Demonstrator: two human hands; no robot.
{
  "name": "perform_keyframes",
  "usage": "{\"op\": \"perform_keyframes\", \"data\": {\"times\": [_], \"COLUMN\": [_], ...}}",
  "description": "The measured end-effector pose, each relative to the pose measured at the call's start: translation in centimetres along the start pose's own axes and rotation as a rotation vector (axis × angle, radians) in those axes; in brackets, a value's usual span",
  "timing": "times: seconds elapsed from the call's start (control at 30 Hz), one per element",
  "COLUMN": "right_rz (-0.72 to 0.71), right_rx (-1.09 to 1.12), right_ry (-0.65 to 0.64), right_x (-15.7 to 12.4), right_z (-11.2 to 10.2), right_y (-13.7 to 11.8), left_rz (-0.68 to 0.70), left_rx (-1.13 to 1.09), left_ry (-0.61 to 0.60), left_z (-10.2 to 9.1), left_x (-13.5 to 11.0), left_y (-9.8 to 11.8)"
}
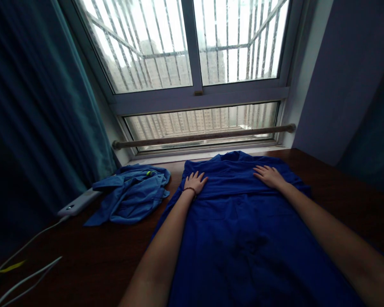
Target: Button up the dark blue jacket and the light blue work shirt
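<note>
A dark blue garment (240, 213) with a collar at its far end lies spread on the brown wooden surface, its near part running out of view at the bottom. My left hand (195, 182) rests flat on the upper left of the cloth, fingers spread, a beaded bracelet on the wrist. On the upper right, my right hand (269, 176) lies palm down with its fingers apart. Creases run across the fabric between the two hands. Neither hand grips anything.
Left of the garment lies a crumpled lighter blue cloth (137, 198). Beside it is a white power bank (80, 202) with a white cable (35, 236). A rail (205, 137) crosses the barred window behind, and a curtain (41, 94) hangs at left.
</note>
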State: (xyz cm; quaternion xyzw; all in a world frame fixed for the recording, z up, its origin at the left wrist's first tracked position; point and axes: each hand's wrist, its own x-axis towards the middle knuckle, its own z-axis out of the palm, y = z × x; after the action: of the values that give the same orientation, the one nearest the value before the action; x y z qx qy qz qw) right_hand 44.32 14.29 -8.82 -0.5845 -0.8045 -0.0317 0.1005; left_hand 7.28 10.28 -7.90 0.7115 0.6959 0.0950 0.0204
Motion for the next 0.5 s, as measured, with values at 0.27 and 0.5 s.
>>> {"op": "perform_keyframes", "data": {"times": [0.27, 0.5], "right_rz": [0.422, 0.713], "right_rx": [-0.046, 0.061], "right_ry": [0.069, 0.154], "right_x": [0.2, 0.3], "right_z": [1.4, -0.5], "right_y": [6.7, 6.3], "left_rz": [-0.362, -0.389], "left_rx": [-0.096, -0.324], "left_ry": [0.212, 0.311], "left_z": [-0.2, -0.5], "left_x": [2.5, 3.0], "left_y": [-4.1, -5.2]}}
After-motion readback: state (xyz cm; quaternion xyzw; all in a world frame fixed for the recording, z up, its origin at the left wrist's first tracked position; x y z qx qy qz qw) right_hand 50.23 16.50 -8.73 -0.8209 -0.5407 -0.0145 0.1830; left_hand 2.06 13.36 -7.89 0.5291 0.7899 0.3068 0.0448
